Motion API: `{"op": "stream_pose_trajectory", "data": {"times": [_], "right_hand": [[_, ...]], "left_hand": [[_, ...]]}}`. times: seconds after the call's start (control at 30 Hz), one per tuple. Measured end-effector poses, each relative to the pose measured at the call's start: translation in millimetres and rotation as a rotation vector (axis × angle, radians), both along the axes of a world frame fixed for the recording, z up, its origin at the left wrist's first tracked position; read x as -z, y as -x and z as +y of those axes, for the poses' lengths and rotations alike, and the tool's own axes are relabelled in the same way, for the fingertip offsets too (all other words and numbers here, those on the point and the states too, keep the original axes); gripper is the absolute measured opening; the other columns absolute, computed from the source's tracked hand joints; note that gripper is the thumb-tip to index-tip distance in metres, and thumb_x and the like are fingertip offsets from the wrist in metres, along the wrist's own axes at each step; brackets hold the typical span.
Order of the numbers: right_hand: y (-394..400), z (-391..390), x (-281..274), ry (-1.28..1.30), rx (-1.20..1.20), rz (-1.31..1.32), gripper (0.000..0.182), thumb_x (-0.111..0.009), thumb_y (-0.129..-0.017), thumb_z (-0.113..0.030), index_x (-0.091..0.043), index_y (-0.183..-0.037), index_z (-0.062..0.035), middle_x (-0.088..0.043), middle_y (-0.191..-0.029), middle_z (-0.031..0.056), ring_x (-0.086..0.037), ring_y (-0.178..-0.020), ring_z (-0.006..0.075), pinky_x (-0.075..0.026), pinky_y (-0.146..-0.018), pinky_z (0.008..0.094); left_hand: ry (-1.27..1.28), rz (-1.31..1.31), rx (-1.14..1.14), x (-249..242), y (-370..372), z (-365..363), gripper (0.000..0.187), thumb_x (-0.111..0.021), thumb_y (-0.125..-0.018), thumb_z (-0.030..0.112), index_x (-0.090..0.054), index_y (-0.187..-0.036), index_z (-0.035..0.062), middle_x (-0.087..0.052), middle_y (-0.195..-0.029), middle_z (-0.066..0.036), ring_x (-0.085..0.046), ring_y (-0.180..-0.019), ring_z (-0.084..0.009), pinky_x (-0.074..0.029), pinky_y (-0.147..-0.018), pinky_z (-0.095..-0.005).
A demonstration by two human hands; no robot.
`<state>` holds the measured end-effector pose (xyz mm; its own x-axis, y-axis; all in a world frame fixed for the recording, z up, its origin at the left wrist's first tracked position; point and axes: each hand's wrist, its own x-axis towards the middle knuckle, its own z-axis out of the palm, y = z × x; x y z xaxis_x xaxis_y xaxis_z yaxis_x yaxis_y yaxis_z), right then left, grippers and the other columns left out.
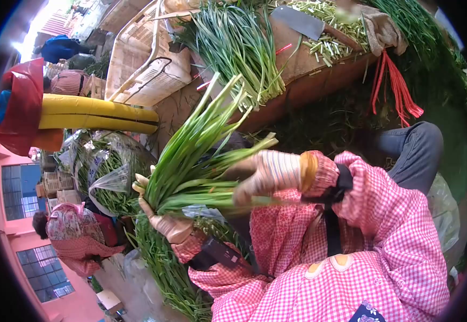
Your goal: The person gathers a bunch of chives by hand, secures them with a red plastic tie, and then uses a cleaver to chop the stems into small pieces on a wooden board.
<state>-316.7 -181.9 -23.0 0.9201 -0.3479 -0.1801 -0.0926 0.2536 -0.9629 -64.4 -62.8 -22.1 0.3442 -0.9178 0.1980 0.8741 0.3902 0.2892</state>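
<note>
A loose bunch of long green stalks (185, 161) fans out in front of me. My left hand (166, 217), in a pale glove, is wrapped round its lower left end. My right hand (265, 174), in a striped glove, is at the bunch's right side, over several stalks; its fingers are blurred by motion. Beyond, a larger pile of green stalks (238, 51) lies on the work table (319, 78). A cleaver (300, 22) rests there beside cut stalk pieces (327, 51).
Red ties (391, 88) and a cloth (382, 29) hang at the table edge. A plastic crate (147, 59) stands at the upper left. Bagged greens (110, 172) and loose greens (169, 273) lie at the left. Other people (80, 233) are farther left.
</note>
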Motion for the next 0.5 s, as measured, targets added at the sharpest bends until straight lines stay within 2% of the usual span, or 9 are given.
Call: {"op": "stream_pose_trajectory", "data": {"times": [0.03,0.1,0.2,0.23,0.27,0.33,0.37,0.43,0.5], "right_hand": [[1,10,-11,-0.140,-0.052,-0.150,0.072,-0.072,-0.070,-0.040,-0.051,-0.121,0.0060,-0.058,-0.115,0.0208,-0.055,-0.107,0.0218,-0.042,-0.093,0.0336],[0,8,-12,-0.211,-0.053,-0.031,0.061,-0.074,-0.069,-0.031,-0.056,-0.116,0.0025,-0.061,-0.109,0.0186,-0.057,-0.104,0.0203,-0.043,-0.091,0.0335],[3,3,-28,-0.098,-0.021,0.217,0.052,-0.074,-0.067,-0.027,-0.061,-0.112,-0.0044,-0.066,-0.094,0.0131,-0.061,-0.093,0.0174,-0.048,-0.083,0.0321],[8,22,-19,0.042,0.007,-0.056,0.044,-0.073,-0.067,-0.022,-0.064,-0.107,-0.0048,-0.067,-0.087,0.0101,-0.064,-0.085,0.0168,-0.050,-0.074,0.0291],[6,28,1,0.015,0.034,-0.154,0.037,-0.072,-0.069,-0.019,-0.065,-0.103,-0.0045,-0.067,-0.085,0.0096,-0.064,-0.081,0.0162,-0.051,-0.072,0.0282],[5,14,23,0.019,0.106,-0.349,0.025,-0.069,-0.073,-0.014,-0.067,-0.095,-0.0039,-0.067,-0.083,0.0085,-0.063,-0.074,0.0149,-0.051,-0.067,0.0266],[21,1,17,0.198,0.361,0.060,0.019,-0.068,-0.076,-0.012,-0.067,-0.093,-0.0030,-0.067,-0.082,0.0073,-0.063,-0.071,0.0125,-0.051,-0.064,0.0263],[39,3,-9,-0.272,0.321,0.032,0.014,-0.067,-0.078,-0.009,-0.067,-0.090,-0.0020,-0.067,-0.079,0.0066,-0.062,-0.069,0.0110,-0.052,-0.061,0.0256],[57,6,-46,-0.308,0.207,0.085,0.015,-0.065,-0.080,-0.009,-0.066,-0.092,-0.0004,-0.066,-0.077,0.0072,-0.061,-0.065,0.0108,-0.050,-0.058,0.0235]], "left_hand": [[-0.310,0.054,-0.178,-17,8,3,0.035,-0.042,-0.094,0.024,-0.052,-0.126,0.0151,-0.038,-0.141,0.002,-0.015,-0.138,-0.0247,-0.003,-0.114,-0.0448],[-0.005,0.268,-0.005,-11,7,2,0.035,-0.043,-0.094,0.023,-0.052,-0.126,0.0148,-0.038,-0.142,0.000,-0.015,-0.138,-0.0246,-0.003,-0.114,-0.0445],[-0.061,0.319,-0.139,-11,-1,3,0.038,-0.045,-0.091,0.011,-0.049,-0.129,0.0108,-0.036,-0.143,-0.004,-0.014,-0.138,-0.0248,-0.002,-0.114,-0.0445],[-0.076,0.239,-0.126,-7,-4,8,0.037,-0.043,-0.092,0.012,-0.049,-0.129,0.0105,-0.036,-0.143,-0.004,-0.015,-0.138,-0.0239,-0.002,-0.114,-0.0436],[0.013,0.472,-0.022,-5,-6,16,0.038,-0.043,-0.092,0.012,-0.048,-0.130,0.0106,-0.036,-0.143,-0.004,-0.015,-0.138,-0.0230,-0.003,-0.114,-0.0431],[0.062,0.520,0.037,-3,-5,12,0.037,-0.043,-0.093,0.016,-0.049,-0.129,0.0122,-0.036,-0.143,-0.003,-0.016,-0.138,-0.0240,-0.004,-0.114,-0.0447],[0.000,0.335,-0.029,-1,-6,15,0.036,-0.043,-0.094,0.020,-0.050,-0.128,0.0137,-0.036,-0.143,-0.002,-0.016,-0.138,-0.0258,-0.005,-0.114,-0.0467],[-0.064,0.131,-0.115,6,-7,15,0.035,-0.042,-0.094,0.024,-0.052,-0.127,0.0155,-0.037,-0.142,-0.001,-0.016,-0.138,-0.0278,-0.005,-0.113,-0.0489],[-0.119,0.073,-0.119,6,-10,21,0.035,-0.042,-0.094,0.025,-0.052,-0.127,0.0158,-0.038,-0.142,0.000,-0.016,-0.138,-0.0281,-0.005,-0.113,-0.0493]]}}
